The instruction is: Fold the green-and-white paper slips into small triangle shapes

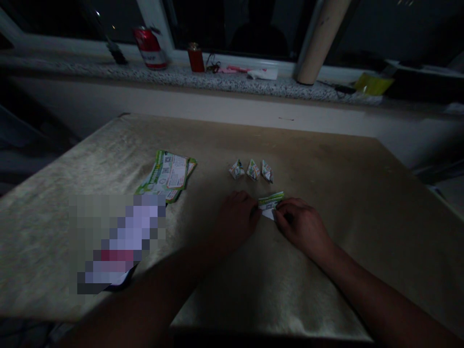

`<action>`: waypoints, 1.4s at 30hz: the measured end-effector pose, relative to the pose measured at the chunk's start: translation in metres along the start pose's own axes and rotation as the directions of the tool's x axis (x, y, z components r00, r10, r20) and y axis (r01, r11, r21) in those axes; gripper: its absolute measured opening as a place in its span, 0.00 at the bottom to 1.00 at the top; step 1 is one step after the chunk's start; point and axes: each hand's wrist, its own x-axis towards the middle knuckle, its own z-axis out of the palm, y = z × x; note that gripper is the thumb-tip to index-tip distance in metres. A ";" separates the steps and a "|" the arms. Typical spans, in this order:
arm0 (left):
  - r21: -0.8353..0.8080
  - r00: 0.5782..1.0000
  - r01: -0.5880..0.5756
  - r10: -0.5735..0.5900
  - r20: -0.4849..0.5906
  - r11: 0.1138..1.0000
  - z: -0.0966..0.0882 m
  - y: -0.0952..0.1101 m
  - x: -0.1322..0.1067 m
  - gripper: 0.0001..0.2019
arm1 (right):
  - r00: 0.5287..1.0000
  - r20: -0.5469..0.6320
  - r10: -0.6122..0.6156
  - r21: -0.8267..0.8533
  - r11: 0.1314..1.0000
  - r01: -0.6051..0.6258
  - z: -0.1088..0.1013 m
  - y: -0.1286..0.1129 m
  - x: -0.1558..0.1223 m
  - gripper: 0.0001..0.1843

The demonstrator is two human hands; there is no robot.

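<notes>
Between my hands is a small folded piece of printed paper [270, 203], green and white with a plain white flap at its lower edge. My left hand [237, 215] is closed at the paper's left edge; its fingertips are dark and partly hidden. On the right side, my right hand [303, 223] pinches the paper between thumb and fingers. Just beyond stand three small pointed folded paper shapes in a row: a left one [237, 169], a middle one [253, 170] and a right one [267, 171].
Left of my hands lies a pile of green-and-white printed leaflets [170, 171]. Nearer me is a flat, pixelated object [125, 281] with a dark edge. On the windowsill [174, 79] behind the cloth-covered table [326, 159] stand a red can [150, 48], an orange-red container [196, 59] and a cardboard tube [319, 43].
</notes>
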 end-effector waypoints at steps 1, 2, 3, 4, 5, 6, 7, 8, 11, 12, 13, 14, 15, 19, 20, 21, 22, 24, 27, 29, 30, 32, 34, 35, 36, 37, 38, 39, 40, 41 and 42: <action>0.007 1.000 -0.002 0.002 0.000 1.000 0.000 0.000 0.001 0.10 | 1.000 0.001 0.003 -0.001 1.000 -0.003 0.000 0.000 0.000 0.10; 0.015 1.000 -0.005 0.005 0.000 1.000 0.000 0.000 0.002 0.10 | 1.000 0.002 0.008 0.001 1.000 -0.008 0.000 0.000 0.000 0.10; 0.021 1.000 -0.006 0.006 0.001 1.000 0.000 0.001 0.003 0.10 | 1.000 0.003 0.016 0.003 1.000 -0.016 0.000 -0.001 0.000 0.10; 0.025 1.000 -0.005 0.005 0.004 1.000 0.000 0.001 0.003 0.10 | 1.000 0.005 0.023 0.002 1.000 -0.023 0.000 -0.001 0.000 0.10; 0.025 1.000 -0.005 0.005 0.008 1.000 0.000 0.001 0.003 0.11 | 1.000 0.009 0.029 -0.002 1.000 -0.029 -0.001 -0.002 0.000 0.10; 0.022 1.000 -0.004 0.004 0.013 1.000 0.000 0.002 0.004 0.10 | 0.999 0.016 0.032 -0.014 0.999 -0.032 -0.001 -0.002 0.000 0.11; 0.021 1.000 0.001 -0.001 0.016 1.000 -0.001 0.002 0.004 0.10 | 0.999 0.024 0.035 -0.032 0.999 -0.034 -0.002 -0.003 0.000 0.11; 0.021 1.000 0.006 -0.006 0.018 1.000 -0.001 0.003 0.004 0.10 | 0.999 0.033 0.037 -0.055 0.998 -0.035 -0.003 -0.004 0.001 0.11; 0.031 1.000 0.007 -0.008 0.014 0.999 -0.002 0.004 0.004 0.09 | 0.997 0.050 0.052 -0.111 0.993 -0.047 -0.004 -0.004 0.001 0.11; 0.037 1.000 0.005 -0.006 0.014 0.999 -0.001 0.004 0.004 0.09 | 0.997 0.055 0.061 -0.123 0.991 -0.053 -0.005 -0.004 0.001 0.11; 0.043 1.000 0.001 -0.001 0.019 0.999 -0.001 0.004 0.004 0.10 | 0.996 0.062 0.068 -0.132 0.990 -0.059 -0.005 -0.004 0.001 0.11; 0.051 1.000 -0.003 0.002 0.024 0.999 -0.001 0.004 0.004 0.10 | 0.995 0.066 0.074 -0.139 0.988 -0.064 -0.005 -0.004 0.001 0.11; 0.062 1.000 -0.003 0.002 0.030 0.998 0.000 0.004 0.004 0.10 | 0.994 0.071 0.080 -0.147 0.987 -0.069 -0.005 -0.005 0.001 0.11; 0.099 1.000 -0.019 0.017 0.023 0.995 0.003 0.004 0.003 0.09 | 0.993 0.076 0.090 -0.171 0.982 -0.076 -0.005 -0.006 0.002 0.11; 0.105 1.000 -0.024 0.022 0.018 0.994 0.004 0.004 0.003 0.09 | 0.993 0.080 0.090 -0.176 0.982 -0.075 -0.005 -0.006 0.003 0.12; 0.112 1.000 -0.028 0.027 0.015 0.993 0.004 0.004 0.003 0.09 | 0.992 0.083 0.090 -0.179 0.981 -0.074 -0.005 -0.006 0.003 0.12; 0.117 0.999 -0.030 0.029 0.014 0.993 0.005 0.004 0.003 0.09 | 0.992 0.085 0.090 -0.178 0.981 -0.073 -0.005 -0.006 0.003 0.12; 0.127 1.000 -0.025 0.022 0.022 0.992 0.005 0.004 0.003 0.09 | 0.993 0.083 0.087 -0.161 0.984 -0.073 -0.005 -0.006 0.003 0.12; 0.101 1.000 -0.013 0.011 0.024 0.995 0.003 0.004 0.004 0.09 | 0.993 0.033 0.109 -0.079 0.991 -0.107 -0.006 -0.003 0.003 0.11; 0.047 1.000 0.009 -0.010 0.018 0.999 0.001 0.003 0.005 0.09 | 0.984 -0.026 0.174 0.019 0.985 -0.174 -0.005 0.000 0.002 0.09; 0.014 1.000 0.026 -0.027 0.017 1.000 -0.001 0.002 0.006 0.09 | 0.974 -0.052 0.222 0.085 0.972 -0.217 -0.005 0.001 0.002 0.09; -0.052 0.997 0.069 -0.068 0.028 0.996 -0.004 -0.001 0.007 0.09 | 0.952 -0.050 0.301 0.252 0.927 -0.279 -0.004 0.004 0.001 0.12; -0.126 0.995 0.101 -0.097 0.040 0.987 -0.007 -0.003 0.007 0.10 | 0.942 -0.020 0.336 0.414 0.860 -0.298 -0.002 0.005 0.001 0.15; -0.168 0.993 0.112 -0.107 0.041 0.979 -0.008 -0.004 0.007 0.10 | 0.938 -0.008 0.346 0.480 0.825 -0.300 -0.001 0.006 0.001 0.14; -0.209 0.992 0.123 -0.118 0.037 0.970 -0.009 -0.005 0.007 0.10 | 0.936 -0.002 0.353 0.532 0.793 -0.297 0.000 0.006 0.001 0.14; -0.250 0.991 0.133 -0.129 0.034 0.959 -0.009 -0.006 0.007 0.11 | 0.933 0.001 0.359 0.575 0.763 -0.294 0.001 0.006 0.001 0.13; -0.290 0.990 0.141 -0.138 0.031 0.947 -0.010 -0.006 0.007 0.11 | 0.931 0.004 0.366 0.611 0.736 -0.292 0.001 0.006 0.002 0.13; -0.327 0.989 0.147 -0.144 0.033 0.934 -0.010 -0.007 0.007 0.11 | 0.928 0.006 0.372 0.642 0.710 -0.289 0.001 0.006 0.002 0.13; -0.361 0.988 0.153 -0.149 0.039 0.920 -0.010 -0.007 0.007 0.11 | 0.927 0.011 0.376 0.668 0.687 -0.287 0.001 0.006 0.003 0.14; -0.392 0.987 0.157 -0.150 0.047 0.906 -0.010 -0.007 0.007 0.11 | 0.924 0.018 0.382 0.690 0.664 -0.288 0.000 0.006 0.003 0.14; -0.423 0.987 0.161 -0.150 0.058 0.892 -0.010 -0.007 0.007 0.11 | 0.920 0.026 0.391 0.710 0.641 -0.292 0.000 0.006 0.004 0.15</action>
